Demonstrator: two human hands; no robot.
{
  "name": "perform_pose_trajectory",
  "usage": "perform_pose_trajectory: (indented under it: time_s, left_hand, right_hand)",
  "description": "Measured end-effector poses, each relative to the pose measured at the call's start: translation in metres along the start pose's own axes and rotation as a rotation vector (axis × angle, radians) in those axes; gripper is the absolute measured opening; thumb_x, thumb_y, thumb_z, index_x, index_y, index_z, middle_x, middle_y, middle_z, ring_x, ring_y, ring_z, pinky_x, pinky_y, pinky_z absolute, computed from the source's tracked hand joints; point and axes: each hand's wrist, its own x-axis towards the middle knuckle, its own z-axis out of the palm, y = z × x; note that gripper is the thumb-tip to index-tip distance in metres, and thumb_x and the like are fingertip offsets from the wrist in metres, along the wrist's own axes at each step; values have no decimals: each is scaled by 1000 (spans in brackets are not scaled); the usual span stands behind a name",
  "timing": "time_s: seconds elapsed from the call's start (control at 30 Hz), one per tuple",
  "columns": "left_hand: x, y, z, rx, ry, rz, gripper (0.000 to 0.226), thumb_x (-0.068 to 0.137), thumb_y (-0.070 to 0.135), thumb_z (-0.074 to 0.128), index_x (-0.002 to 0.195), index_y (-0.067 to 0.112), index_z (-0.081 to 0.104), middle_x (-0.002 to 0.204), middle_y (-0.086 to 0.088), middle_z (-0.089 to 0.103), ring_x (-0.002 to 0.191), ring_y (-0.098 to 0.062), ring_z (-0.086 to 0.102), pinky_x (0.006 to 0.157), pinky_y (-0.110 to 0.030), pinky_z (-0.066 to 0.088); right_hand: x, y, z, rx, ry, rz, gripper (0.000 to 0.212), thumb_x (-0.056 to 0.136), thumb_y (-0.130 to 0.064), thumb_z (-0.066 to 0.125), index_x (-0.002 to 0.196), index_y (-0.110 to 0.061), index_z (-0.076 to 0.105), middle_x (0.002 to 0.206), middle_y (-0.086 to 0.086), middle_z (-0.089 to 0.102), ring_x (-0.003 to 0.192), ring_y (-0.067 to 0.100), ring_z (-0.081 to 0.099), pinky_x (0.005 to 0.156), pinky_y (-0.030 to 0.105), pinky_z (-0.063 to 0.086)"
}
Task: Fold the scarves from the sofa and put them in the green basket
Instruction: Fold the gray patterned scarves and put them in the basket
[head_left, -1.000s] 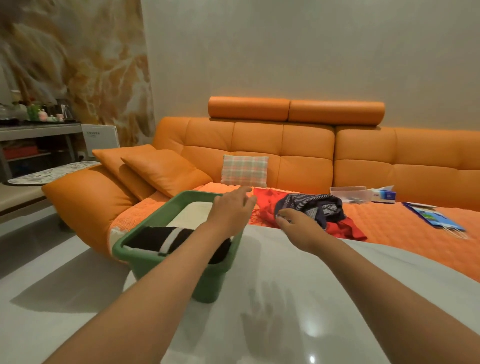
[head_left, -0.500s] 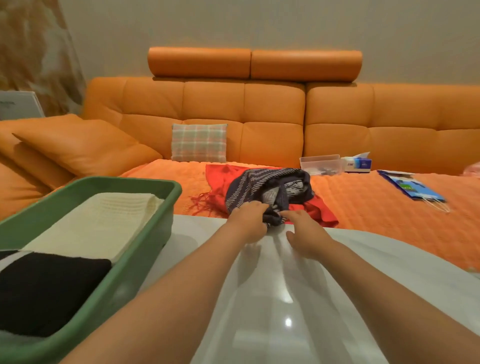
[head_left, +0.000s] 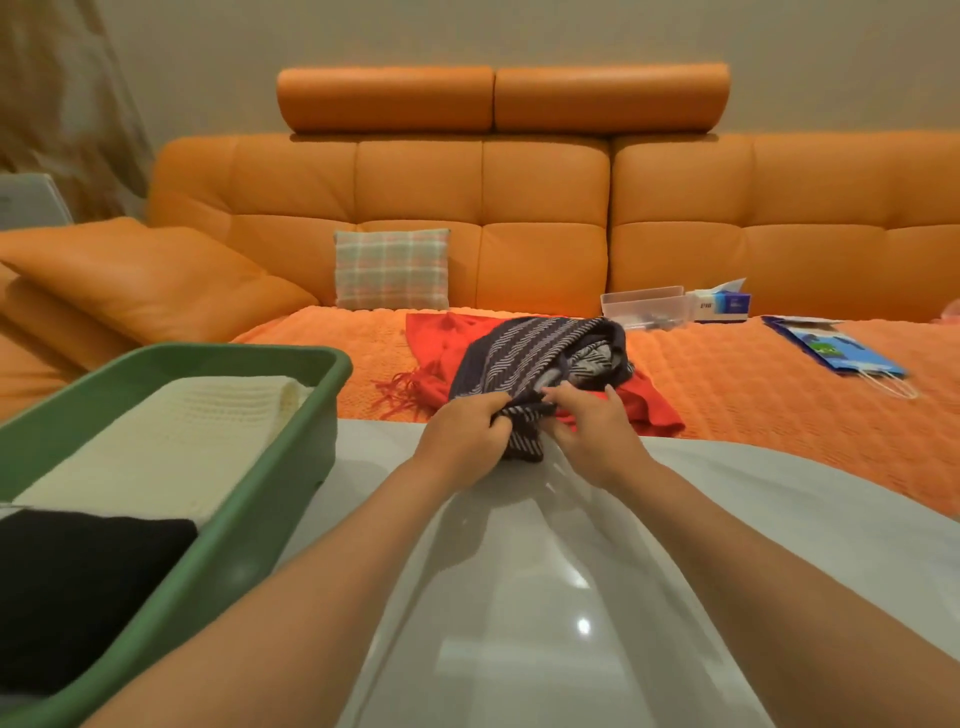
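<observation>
Your left hand (head_left: 467, 434) and right hand (head_left: 595, 431) meet at the far edge of the glossy white surface (head_left: 519, 597). Both are on the near end of the navy woven scarf with pale zigzag stripes (head_left: 519, 353). Each grip is clamped on that cloth. The left fingers curl round a bunched fold, and the right thumb and fingers pinch the edge just beside it.

Holding so close together at one end looks like a way to find the hem and draw the heap toward you, onto the flat surface where folding is easiest. The rest of the navy scarf lies crumpled on the seat of the orange leather sofa (head_left: 415, 197), on top of a spread red fringed scarf (head_left: 441, 338). Lift as you pull, or the red one may drag along.

The green plastic basket (head_left: 234, 356) sits on the surface at your left, near enough to drop a folded piece straight in. It already holds a folded cream knitted scarf (head_left: 171, 441) and a folded black scarf (head_left: 78, 571) side by side. By my reading, the navy and red ones remain.
</observation>
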Motion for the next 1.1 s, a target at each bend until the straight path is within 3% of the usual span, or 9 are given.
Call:
perform_pose_trajectory:
  time_s: [0.17, 0.3, 0.47, 0.57, 0.67, 0.77, 0.9, 1.0, 1.1]
  left_hand:
    - [-38, 19, -32, -96, -280, -97, 23, 92, 16, 49, 87, 33, 64, 86, 3, 67, 87, -21, 61, 72, -33, 46]
    - [-84, 31, -47, 59, -478, -67, 16, 95, 15, 52, 89, 25, 64, 98, -1, 70, 98, -23, 62, 87, -32, 49]
    - [-149, 52, -68, 122, -598, -130, 18, 89, 13, 54, 88, 21, 69, 86, 1, 69, 86, -20, 62, 74, -28, 49]
    - [-178, 67, -86, 197, -795, -264, 9, 83, 17, 58, 80, 11, 64, 70, -6, 51, 71, -20, 50, 62, -27, 44]
    - [-189, 77, -102, 302, -834, -350, 18, 77, 34, 59, 77, 16, 61, 82, -3, 56, 76, -21, 53, 73, -34, 47]
    - [-188, 83, -105, 177, -702, -307, 22, 82, 38, 56, 81, 21, 69, 92, 2, 69, 80, -17, 61, 78, -33, 50]
    - [-190, 85, -84, 270, -745, -154, 52, 79, 68, 61, 124, 41, 57, 130, 4, 52, 121, -19, 50, 106, -41, 41]
    - [-192, 85, -71, 440, -822, -48, 39, 84, 56, 64, 120, 43, 56, 134, 0, 42, 126, -28, 39, 108, -49, 38]
    - [-191, 79, -71, 417, -749, -2, 21, 89, 25, 62, 108, 30, 68, 119, -1, 56, 110, -27, 53, 96, -43, 49]
  right_hand:
    - [-43, -37, -30, 51, -157, 1, 11, 97, -22, 57, 88, -23, 50, 86, -1, 62, 87, 27, 53, 72, 39, 39]
    - [-95, -61, -49, -3, -292, 68, 8, 98, -26, 58, 90, -28, 55, 86, -7, 61, 85, 15, 56, 71, 30, 40]
    - [-150, -98, -62, 47, -467, 97, 12, 91, -29, 67, 80, -30, 62, 80, -10, 64, 78, 6, 58, 66, 20, 41]
    - [-172, -119, -72, 215, -677, 171, 10, 88, -29, 72, 82, -21, 72, 74, -4, 64, 65, 9, 56, 60, 23, 47]
    - [-184, -124, -74, 398, -580, 293, 13, 92, -27, 65, 93, -17, 73, 80, 2, 70, 61, 16, 62, 54, 30, 54]
    - [-188, -105, -73, 167, -247, 243, 31, 86, -12, 56, 102, -32, 72, 103, -3, 72, 85, 11, 67, 79, 36, 58]
    - [-190, -79, -70, -310, -467, 103, 70, 85, -5, 47, 146, -39, 45, 159, -7, 33, 146, 20, 30, 116, 43, 31]
    - [-184, -72, -61, -432, -500, 19, 52, 96, -13, 48, 142, -39, 51, 163, -6, 26, 152, 17, 15, 121, 45, 17]
    - [-182, -73, -61, -389, -409, 0, 29, 98, -18, 52, 121, -30, 66, 143, -5, 56, 140, 18, 41, 115, 38, 25]
